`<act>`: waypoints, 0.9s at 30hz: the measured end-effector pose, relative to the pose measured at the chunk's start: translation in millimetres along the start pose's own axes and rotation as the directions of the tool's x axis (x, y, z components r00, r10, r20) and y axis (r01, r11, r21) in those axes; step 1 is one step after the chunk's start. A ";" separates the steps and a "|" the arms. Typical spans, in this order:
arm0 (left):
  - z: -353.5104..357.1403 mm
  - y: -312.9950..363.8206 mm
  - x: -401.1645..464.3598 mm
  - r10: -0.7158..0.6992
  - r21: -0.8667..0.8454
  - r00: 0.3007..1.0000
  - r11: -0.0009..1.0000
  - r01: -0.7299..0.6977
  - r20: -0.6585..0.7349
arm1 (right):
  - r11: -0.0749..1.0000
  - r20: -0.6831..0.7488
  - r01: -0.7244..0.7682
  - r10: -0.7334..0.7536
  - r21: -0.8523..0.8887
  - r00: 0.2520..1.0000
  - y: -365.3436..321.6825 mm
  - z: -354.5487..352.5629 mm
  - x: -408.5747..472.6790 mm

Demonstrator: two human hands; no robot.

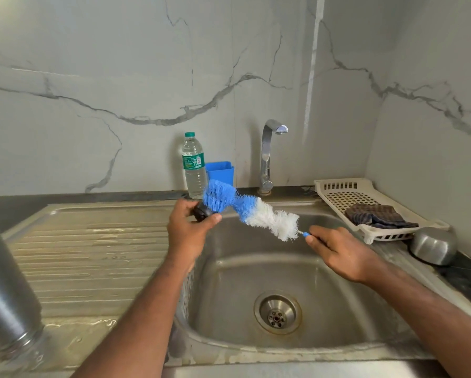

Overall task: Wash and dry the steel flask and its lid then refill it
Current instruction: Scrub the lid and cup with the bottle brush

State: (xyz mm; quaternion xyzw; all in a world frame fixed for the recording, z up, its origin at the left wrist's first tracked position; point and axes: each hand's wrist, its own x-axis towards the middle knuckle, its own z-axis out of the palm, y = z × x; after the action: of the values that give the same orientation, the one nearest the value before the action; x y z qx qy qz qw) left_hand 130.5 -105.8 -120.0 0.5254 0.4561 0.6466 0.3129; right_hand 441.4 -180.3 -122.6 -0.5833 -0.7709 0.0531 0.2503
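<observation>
My left hand (pixel 186 234) grips a small dark lid (pixel 203 211) above the sink's back left corner. My right hand (pixel 338 251) holds the thin handle of a blue and white bottle brush (pixel 252 211). Its blue bristle end presses against the lid. The steel flask (pixel 3 282) stands upside down, mouth down, on the wet drainboard at the far left, partly cut off by the frame edge. Both hands hover over the steel sink basin (pixel 256 268).
A clear plastic water bottle (pixel 194 166) and a blue tub (pixel 220 171) stand at the back wall beside the tap (pixel 268 156). On the right, a white drying rack (pixel 346 195) holds a dark folded cloth (pixel 376 216); a steel bowl (pixel 433 245) lies upside down by it.
</observation>
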 end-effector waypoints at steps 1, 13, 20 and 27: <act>5.1 1.5 -3.9 0.042 0.085 0.998 0.995 -0.045 0.036 | 1.000 -0.007 -0.003 0.003 0.008 1.000 -3.0 2.2 2.4; 11.1 -0.7 -2.3 0.128 0.210 0.990 0.968 -0.139 0.066 | 0.997 -0.005 -0.037 0.037 0.061 0.999 -5.7 0.7 3.3; 4.7 -2.2 1.1 0.165 0.279 0.981 0.942 -0.188 0.102 | 0.998 0.020 -0.056 0.055 0.043 0.998 -4.7 -2.1 -0.9; -2.0 -4.5 4.7 0.199 0.289 0.980 0.939 -0.185 -0.017 | 0.997 0.018 -0.074 0.074 0.032 0.997 5.7 -6.8 -5.7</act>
State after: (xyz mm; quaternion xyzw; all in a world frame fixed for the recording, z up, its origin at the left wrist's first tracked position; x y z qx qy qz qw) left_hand 127.1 -100.4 -122.4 0.5920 0.4986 0.6131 0.1584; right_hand 450.5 -185.2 -120.6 -0.6068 -0.7499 0.0799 0.2511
